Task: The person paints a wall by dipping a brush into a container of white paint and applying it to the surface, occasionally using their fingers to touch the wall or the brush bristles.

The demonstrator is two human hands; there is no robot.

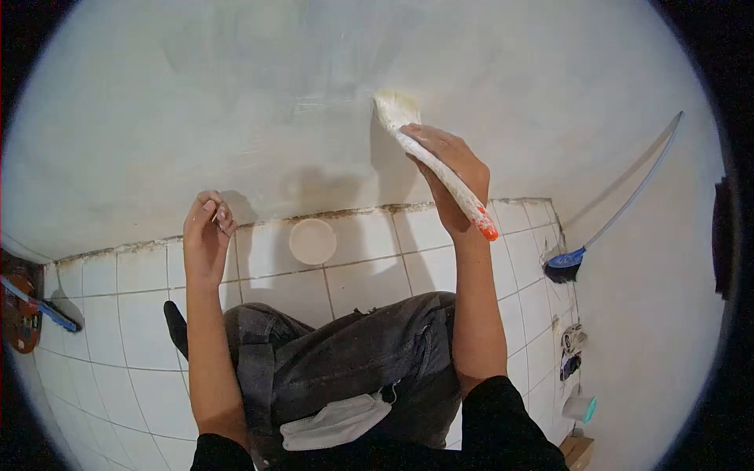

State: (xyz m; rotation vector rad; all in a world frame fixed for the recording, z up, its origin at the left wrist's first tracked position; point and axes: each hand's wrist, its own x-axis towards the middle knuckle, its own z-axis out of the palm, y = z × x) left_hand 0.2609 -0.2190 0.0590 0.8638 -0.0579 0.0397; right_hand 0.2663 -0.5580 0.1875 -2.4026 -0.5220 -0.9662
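Note:
My right hand (452, 169) grips a paintbrush (444, 174) with a white-smeared handle and a red end. Its pale bristles touch the grey-white wall (259, 94). Loosely curled and raised in front of the wall's foot, my left hand (209, 220) has whitish smears on its fingers, and nothing shows in it. Between the two hands, a round whitish tub (312, 241) stands on the tiled floor close to the wall; its contents cannot be made out.
White tiles (149, 345) cover the floor. A face mask (336, 421) lies on my lap. At right, a blue broom (567, 259) leans on the side wall, with a cup (580, 409) and a cardboard box (577, 453) nearer me. A blue brush (59, 315) is at left.

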